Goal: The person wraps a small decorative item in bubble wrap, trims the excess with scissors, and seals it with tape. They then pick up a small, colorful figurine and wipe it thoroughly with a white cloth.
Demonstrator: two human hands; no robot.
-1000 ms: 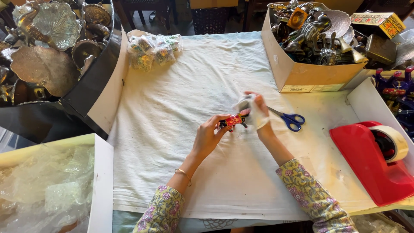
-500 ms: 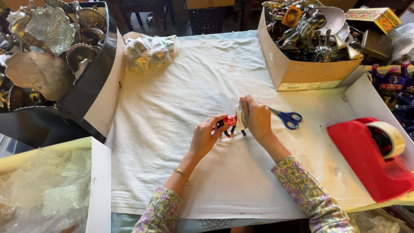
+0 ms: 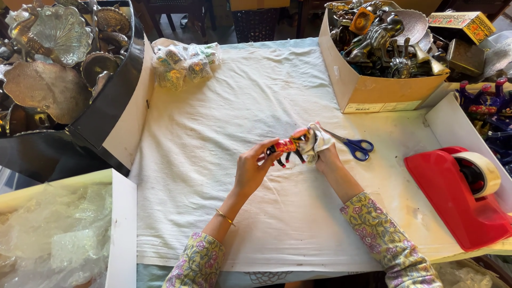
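Now the left hand (image 3: 250, 169) pinches a small painted figurine (image 3: 288, 146) above the desk (image 3: 394, 176), while the right hand (image 3: 326, 154) is closed around a white cloth (image 3: 317, 140) bunched over its front end. Best to steady those thin legs and rub gently. Beyond: blue-handled scissors (image 3: 354, 145), red tape dispenser (image 3: 458, 194), cardboard box (image 3: 373, 90) of metalware.

I see the small painted figurine (image 3: 290, 146) now lying level between both hands, more exposed than before, white wrapping (image 3: 319, 140) bunched at its right end.
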